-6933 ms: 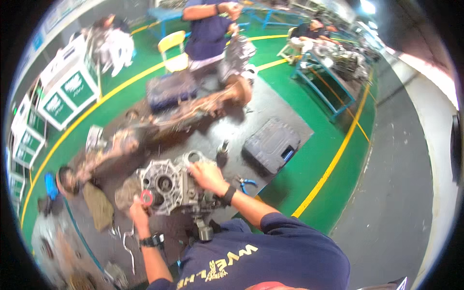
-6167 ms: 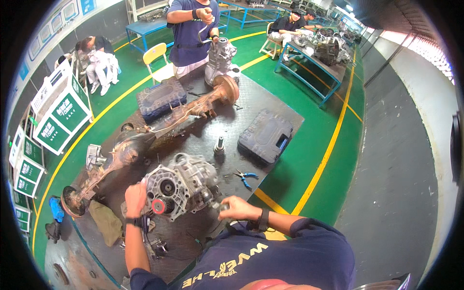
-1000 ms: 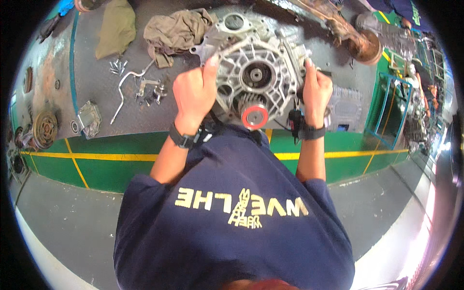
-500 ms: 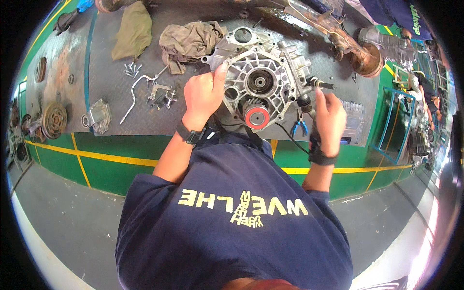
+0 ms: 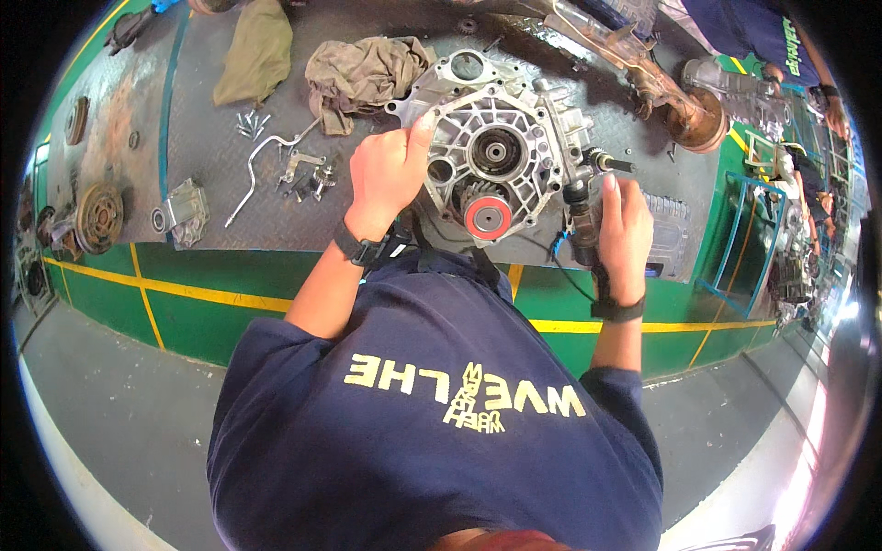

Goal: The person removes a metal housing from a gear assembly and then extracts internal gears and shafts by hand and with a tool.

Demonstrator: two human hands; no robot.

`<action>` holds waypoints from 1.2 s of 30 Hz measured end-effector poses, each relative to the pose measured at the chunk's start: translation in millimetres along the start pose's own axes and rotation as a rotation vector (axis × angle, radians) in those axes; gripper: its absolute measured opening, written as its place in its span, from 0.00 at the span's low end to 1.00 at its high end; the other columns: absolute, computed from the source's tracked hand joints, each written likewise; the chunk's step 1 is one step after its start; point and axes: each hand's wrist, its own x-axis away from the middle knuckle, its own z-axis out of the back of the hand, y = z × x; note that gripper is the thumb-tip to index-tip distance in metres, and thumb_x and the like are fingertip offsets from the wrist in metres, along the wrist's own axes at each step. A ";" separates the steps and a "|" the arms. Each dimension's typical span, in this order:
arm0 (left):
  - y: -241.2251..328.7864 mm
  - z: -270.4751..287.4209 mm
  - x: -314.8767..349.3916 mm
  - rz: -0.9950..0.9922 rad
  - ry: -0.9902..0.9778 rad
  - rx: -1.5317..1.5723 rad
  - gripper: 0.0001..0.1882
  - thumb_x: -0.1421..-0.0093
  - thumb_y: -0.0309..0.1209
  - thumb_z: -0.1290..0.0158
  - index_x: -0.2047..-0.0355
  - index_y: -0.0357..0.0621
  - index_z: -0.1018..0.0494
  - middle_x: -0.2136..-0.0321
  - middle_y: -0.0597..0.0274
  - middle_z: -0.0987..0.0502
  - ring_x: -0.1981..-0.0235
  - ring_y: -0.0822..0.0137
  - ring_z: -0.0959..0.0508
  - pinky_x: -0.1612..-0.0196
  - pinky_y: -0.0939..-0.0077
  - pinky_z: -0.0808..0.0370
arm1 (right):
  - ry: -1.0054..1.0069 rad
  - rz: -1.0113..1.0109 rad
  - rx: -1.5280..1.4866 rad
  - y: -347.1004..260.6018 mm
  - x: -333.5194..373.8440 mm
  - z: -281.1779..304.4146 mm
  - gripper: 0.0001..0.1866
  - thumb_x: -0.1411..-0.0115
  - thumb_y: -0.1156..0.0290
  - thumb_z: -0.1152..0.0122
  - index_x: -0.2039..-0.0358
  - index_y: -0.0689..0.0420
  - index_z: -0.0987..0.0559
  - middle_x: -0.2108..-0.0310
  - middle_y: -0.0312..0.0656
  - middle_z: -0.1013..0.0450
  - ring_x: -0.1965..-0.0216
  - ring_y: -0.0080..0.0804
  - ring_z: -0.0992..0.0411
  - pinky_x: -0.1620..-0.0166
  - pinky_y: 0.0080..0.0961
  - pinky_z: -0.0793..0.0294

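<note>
A silver metal gearbox housing (image 5: 542, 170), with a ribbed face and a round central bore, lies on the bench before me. My left hand (image 5: 390, 179) is closed on its left rim, thumb pointing up along the edge. In the housing's lower part sits a toothed gear with a red ring (image 5: 488, 218). On the right, my right hand (image 5: 627, 234) has its visible fingers pointing up and apart, with nothing seen between them; its other fingers are hidden. Just left of it is a dark cylindrical part (image 5: 582, 220). A toothed gear shaft (image 5: 597, 160) lies beyond its fingertips.
Left of the housing lie a bent metal rod (image 5: 250, 179), loose bolts (image 5: 251, 125), small brackets (image 5: 299, 167) and a grey-brown cloth (image 5: 354, 78). A rusty axle part (image 5: 694, 119) rests at the far right. A co-worker's hand (image 5: 837, 121) shows at the right.
My right hand has come slightly nearer, and its fingers have straightened. More of the dark cylindrical part beside it shows. My left hand keeps its grip on the housing rim.
</note>
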 end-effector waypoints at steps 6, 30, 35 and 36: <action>1.8 5.6 -4.3 0.034 -0.068 -0.027 0.35 0.27 0.54 0.58 0.79 0.39 0.21 0.80 0.40 0.23 0.74 0.38 0.20 0.70 0.48 0.26 | -0.261 0.105 -0.068 -3.2 -18.2 -29.0 0.21 0.27 0.54 0.45 0.61 0.64 0.29 0.73 0.58 0.26 0.72 0.60 0.26 0.65 0.46 0.27; 2.0 -18.7 -45.4 -0.069 0.010 0.052 0.33 0.25 0.42 0.55 0.86 0.35 0.27 0.85 0.38 0.30 0.83 0.38 0.26 0.80 0.51 0.35 | -0.518 -0.045 -0.494 13.3 -82.4 -32.1 0.22 0.35 0.56 0.31 0.73 0.64 0.21 0.81 0.36 0.31 0.74 0.19 0.36 0.71 0.26 0.35; -2.3 -14.9 -19.7 -0.096 0.092 0.086 0.28 0.27 0.36 0.50 0.86 0.35 0.29 0.86 0.38 0.31 0.83 0.39 0.26 0.79 0.51 0.35 | -0.606 0.182 -0.249 20.7 -76.3 -13.9 0.22 0.36 0.56 0.31 0.73 0.65 0.21 0.81 0.42 0.30 0.77 0.24 0.37 0.72 0.32 0.33; -5.0 -18.8 -29.7 -0.123 0.073 0.034 0.29 0.27 0.38 0.50 0.86 0.35 0.29 0.86 0.38 0.31 0.83 0.39 0.26 0.79 0.51 0.35 | -0.598 0.106 -0.338 14.8 -83.4 -16.9 0.22 0.36 0.56 0.31 0.73 0.65 0.21 0.81 0.43 0.29 0.78 0.24 0.37 0.72 0.33 0.33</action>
